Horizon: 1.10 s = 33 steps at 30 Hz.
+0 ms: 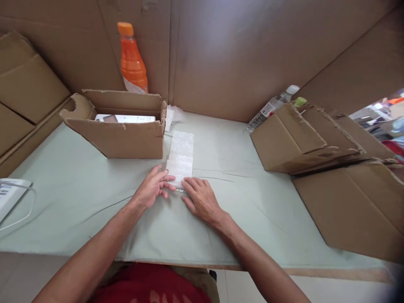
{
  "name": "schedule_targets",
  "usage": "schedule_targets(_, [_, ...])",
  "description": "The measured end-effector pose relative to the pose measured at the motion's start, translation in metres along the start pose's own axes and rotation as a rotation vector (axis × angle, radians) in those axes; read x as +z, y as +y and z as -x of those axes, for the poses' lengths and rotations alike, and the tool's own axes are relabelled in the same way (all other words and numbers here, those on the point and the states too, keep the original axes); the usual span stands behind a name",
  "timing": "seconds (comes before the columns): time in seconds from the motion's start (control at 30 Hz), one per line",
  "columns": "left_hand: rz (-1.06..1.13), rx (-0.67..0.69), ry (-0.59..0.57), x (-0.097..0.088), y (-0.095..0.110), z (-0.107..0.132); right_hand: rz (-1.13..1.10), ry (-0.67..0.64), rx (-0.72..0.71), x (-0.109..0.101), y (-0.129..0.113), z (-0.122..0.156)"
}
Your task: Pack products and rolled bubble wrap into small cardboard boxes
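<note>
A strip of clear bubble wrap (182,147) lies lengthwise on the pale green tablecloth, its near part doubled into a thicker section. At its near left edge is my left hand (154,185), palm turned inward and fingers spread, some fingertips by the wrap. My right hand (201,197) rests palm down at the near right corner, fingers stretched out and touching the wrap. Whether anything lies inside the folded part cannot be made out.
An open cardboard box (132,139) holding white boxes stands behind my left hand. An orange drink bottle (134,63) is behind it. Cardboard boxes (350,206) and a clear bottle (268,110) stand on the right. A white device (12,195) with a cable lies at left.
</note>
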<state>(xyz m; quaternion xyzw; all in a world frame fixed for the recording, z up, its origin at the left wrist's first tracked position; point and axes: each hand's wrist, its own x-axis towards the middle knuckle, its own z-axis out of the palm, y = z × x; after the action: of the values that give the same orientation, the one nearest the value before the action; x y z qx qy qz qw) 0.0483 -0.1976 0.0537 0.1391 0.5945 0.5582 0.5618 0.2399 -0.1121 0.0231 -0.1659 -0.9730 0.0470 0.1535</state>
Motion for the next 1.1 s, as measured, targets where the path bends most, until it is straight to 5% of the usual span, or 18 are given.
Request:
schedule_targets(0.13, [-0.508, 0.438, 0.12, -0.016, -0.019, 0.007, 0.13, 0.005, -0.045, 0.014, 0.009, -0.019])
schedule_targets(0.23, [-0.935, 0.841, 0.06, -0.03, -0.036, 0.012, 0.117, 0.013, -0.055, 0.009, 0.012, -0.025])
schedule_targets(0.3, [-1.092, 0.984, -0.018, -0.035, -0.044, 0.015, 0.018, 0.005, -0.022, -0.001, 0.01, -0.023])
schedule_targets(0.47, [-1.02, 0.869, -0.122, -0.035, -0.052, 0.024, -0.319, -0.119, 0.133, -0.03, -0.001, 0.003])
schedule_targets(0.63, [-0.915, 0.554, -0.057, -0.026, -0.046, 0.021, -0.231, 0.199, 0.144, -0.045, -0.023, 0.033])
schedule_targets(0.73, [-0.944, 0.492, -0.028, -0.019, -0.041, 0.01, -0.105, 0.15, 0.045, -0.036, -0.034, 0.036])
schedule_targets(0.9, [-1.049, 0.793, 0.128, -0.013, -0.045, 0.006, 0.043, 0.014, 0.017, -0.007, -0.023, 0.016])
schedule_targets(1.0, [-1.104, 0.995, 0.047, -0.019, -0.053, 0.021, -0.039, 0.023, 0.028, -0.006, -0.014, 0.013])
schedule_targets(1.1, [-1.08, 1.0, -0.064, -0.028, -0.061, 0.043, -0.275, -0.007, 0.072, -0.017, -0.017, 0.023])
